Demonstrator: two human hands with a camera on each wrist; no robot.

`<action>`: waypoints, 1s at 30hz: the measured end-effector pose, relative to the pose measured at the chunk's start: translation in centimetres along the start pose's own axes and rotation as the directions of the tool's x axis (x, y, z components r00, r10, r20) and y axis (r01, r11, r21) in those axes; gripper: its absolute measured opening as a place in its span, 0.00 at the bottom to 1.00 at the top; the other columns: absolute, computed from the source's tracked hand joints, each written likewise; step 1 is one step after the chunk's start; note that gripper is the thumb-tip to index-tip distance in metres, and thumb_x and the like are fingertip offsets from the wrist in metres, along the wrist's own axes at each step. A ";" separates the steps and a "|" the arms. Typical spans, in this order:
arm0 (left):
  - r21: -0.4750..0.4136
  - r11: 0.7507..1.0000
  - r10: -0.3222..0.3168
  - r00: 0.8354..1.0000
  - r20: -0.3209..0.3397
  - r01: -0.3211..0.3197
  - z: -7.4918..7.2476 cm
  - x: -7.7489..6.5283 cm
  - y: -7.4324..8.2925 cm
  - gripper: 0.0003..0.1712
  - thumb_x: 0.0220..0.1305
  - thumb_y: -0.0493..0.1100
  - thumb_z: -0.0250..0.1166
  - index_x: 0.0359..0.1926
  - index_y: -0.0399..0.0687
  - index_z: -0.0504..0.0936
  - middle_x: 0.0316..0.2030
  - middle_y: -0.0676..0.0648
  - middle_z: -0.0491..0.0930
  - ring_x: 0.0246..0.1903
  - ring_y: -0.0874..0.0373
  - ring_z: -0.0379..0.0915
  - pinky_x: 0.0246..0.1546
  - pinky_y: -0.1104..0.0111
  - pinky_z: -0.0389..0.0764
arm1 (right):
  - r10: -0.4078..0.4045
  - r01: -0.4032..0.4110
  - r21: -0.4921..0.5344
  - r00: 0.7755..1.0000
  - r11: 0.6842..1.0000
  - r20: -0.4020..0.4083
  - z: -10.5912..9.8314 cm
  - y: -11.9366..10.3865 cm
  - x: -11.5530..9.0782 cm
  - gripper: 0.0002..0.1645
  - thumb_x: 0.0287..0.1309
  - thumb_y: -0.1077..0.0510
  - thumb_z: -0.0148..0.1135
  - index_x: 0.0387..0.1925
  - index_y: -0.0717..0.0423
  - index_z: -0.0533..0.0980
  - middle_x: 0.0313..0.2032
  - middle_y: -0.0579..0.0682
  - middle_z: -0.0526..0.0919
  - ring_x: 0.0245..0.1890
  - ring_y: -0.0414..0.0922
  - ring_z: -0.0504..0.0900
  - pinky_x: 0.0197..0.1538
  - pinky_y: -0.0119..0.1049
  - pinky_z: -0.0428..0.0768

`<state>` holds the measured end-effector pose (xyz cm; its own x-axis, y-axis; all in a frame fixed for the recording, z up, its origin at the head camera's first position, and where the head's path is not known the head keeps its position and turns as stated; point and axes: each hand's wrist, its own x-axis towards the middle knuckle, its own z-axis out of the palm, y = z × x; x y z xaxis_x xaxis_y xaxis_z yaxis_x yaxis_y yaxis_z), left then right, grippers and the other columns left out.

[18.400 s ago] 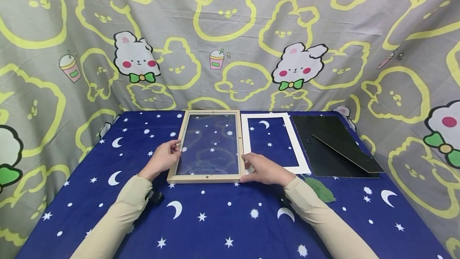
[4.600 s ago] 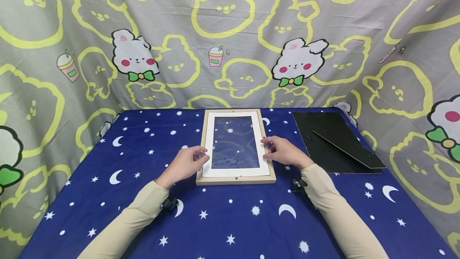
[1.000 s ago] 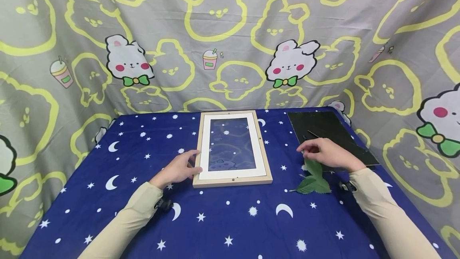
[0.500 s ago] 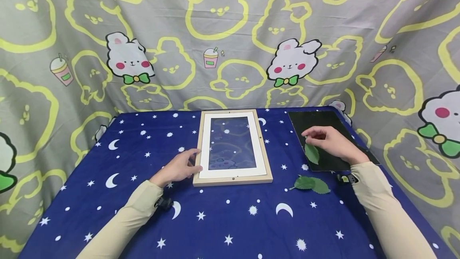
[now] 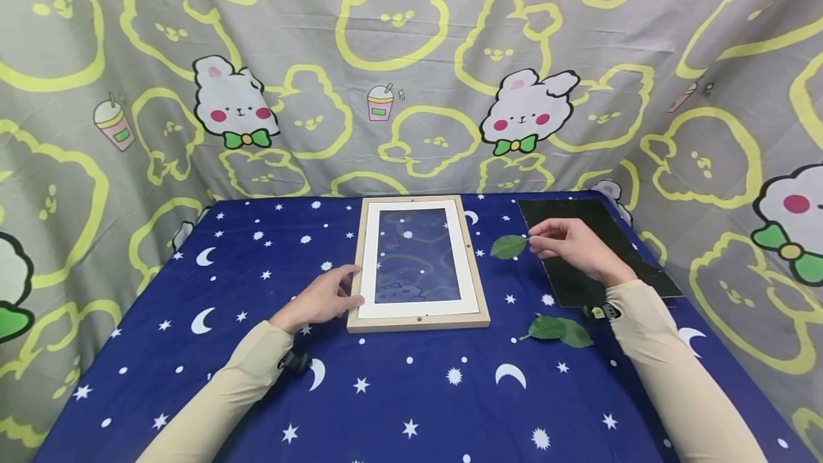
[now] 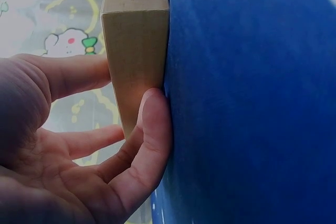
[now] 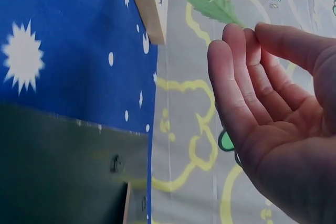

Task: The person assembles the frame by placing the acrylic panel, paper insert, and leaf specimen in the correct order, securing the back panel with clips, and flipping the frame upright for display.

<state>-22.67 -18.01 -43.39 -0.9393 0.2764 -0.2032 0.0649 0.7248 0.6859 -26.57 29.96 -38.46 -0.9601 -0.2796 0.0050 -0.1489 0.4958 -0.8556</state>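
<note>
Blue cloth [image 5: 386,406], mat [image 5: 411,310] inside frame [image 5: 386,325]

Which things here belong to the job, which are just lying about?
Job:
leaf, pinched in right hand
wooden frame, held by left hand
white mat, inside frame
probably: loose leaves, black board

Just surroundings:
starry tablecloth
patterned curtain

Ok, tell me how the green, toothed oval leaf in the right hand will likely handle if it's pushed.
The green leaf is probably light: the right hand pinches it at one end only. It seems fairly stiff, as its blade juts sideways without obvious droop. Looking thin, it could crease or tear if pushed against the pale wooden frame.
</note>
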 end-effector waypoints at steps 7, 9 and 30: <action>-0.011 1.000 0.002 1.000 -0.001 -0.002 0.1 0.1 -0.1 0.40 0.67 0.43 0.70 0.75 0.43 0.65 0.56 0.36 0.75 0.31 0.56 0.81 0.29 0.63 0.83 | 0.000 0.000 0.044 1.000 0.999 -0.003 1.5 -0.6 1.8 0.20 0.68 0.53 0.67 0.50 0.67 0.79 0.47 0.65 0.86 0.41 0.43 0.89 0.48 0.38 0.87; -0.012 1.000 0.000 1.000 -0.002 0.000 0.1 0.1 0.0 0.40 0.67 0.43 0.70 0.75 0.43 0.65 0.56 0.36 0.75 0.31 0.56 0.81 0.29 0.63 0.83 | -0.011 0.011 0.074 1.000 0.997 -0.001 1.9 -0.8 2.3 0.20 0.68 0.54 0.67 0.49 0.68 0.78 0.46 0.65 0.87 0.41 0.43 0.89 0.47 0.37 0.87; -0.010 1.000 0.026 1.000 -0.012 -0.026 0.1 -0.1 -0.2 0.38 0.66 0.43 0.71 0.73 0.42 0.67 0.52 0.37 0.77 0.30 0.57 0.80 0.28 0.64 0.81 | -0.085 0.102 0.216 0.993 0.971 -0.088 6.2 -3.5 6.5 0.13 0.65 0.61 0.69 0.41 0.71 0.80 0.40 0.57 0.88 0.38 0.41 0.89 0.45 0.36 0.88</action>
<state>-22.55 -18.15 -43.56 -0.9413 0.2875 -0.1768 0.0861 0.7109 0.6980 -30.80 21.34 -38.63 -0.9612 -0.2472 0.1228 -0.1911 0.2752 -0.9422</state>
